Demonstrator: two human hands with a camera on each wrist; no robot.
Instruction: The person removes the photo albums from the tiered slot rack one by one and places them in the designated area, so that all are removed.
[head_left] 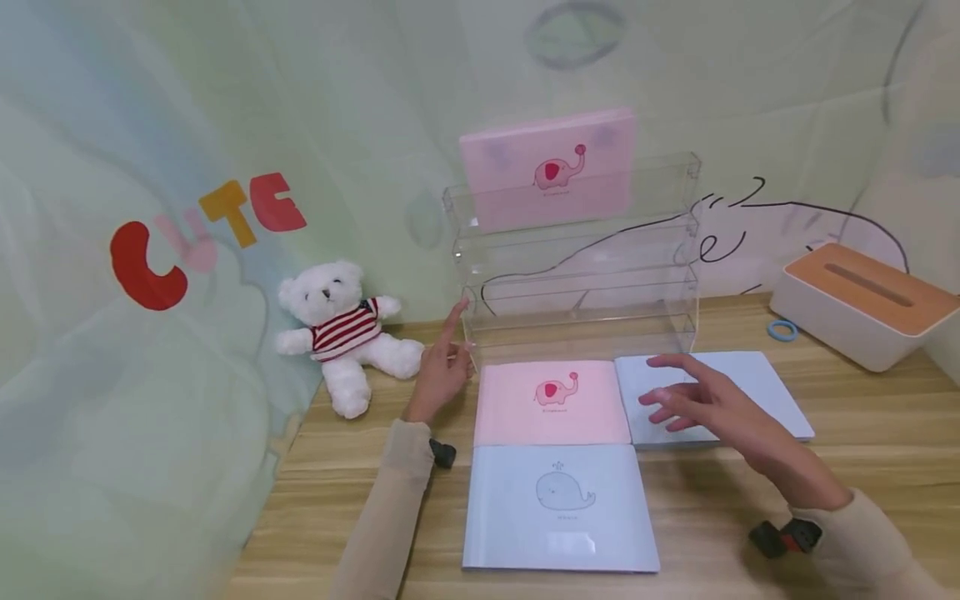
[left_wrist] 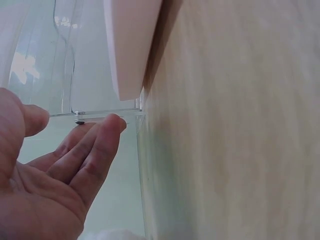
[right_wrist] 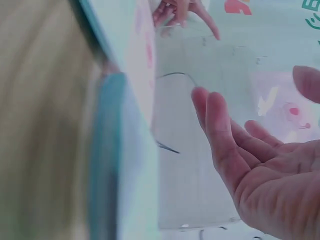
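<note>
A clear acrylic rack (head_left: 577, 300) with several tiers stands at the back of the table. A pink book (head_left: 600, 171) with an elephant on its cover sits in its top tier. My left hand (head_left: 444, 377) is at the rack's left side, index finger extended up along that edge; in the left wrist view, the hand (left_wrist: 65, 170) has its fingertips right at the clear side panel. Above a light blue book (head_left: 757, 392), my right hand (head_left: 708, 404) hovers with fingers spread and holding nothing. A second pink elephant book (head_left: 510, 408) lies in front of the rack, with a blue whale book (head_left: 502, 517) below it.
A white teddy bear (head_left: 345, 333) in a striped shirt sits left of the rack against the fabric backdrop. At the right stand a white tissue box (head_left: 832, 325) with an orange-brown lid and a small blue ring (head_left: 782, 331). The books lie on a wood-grain table (head_left: 720, 517).
</note>
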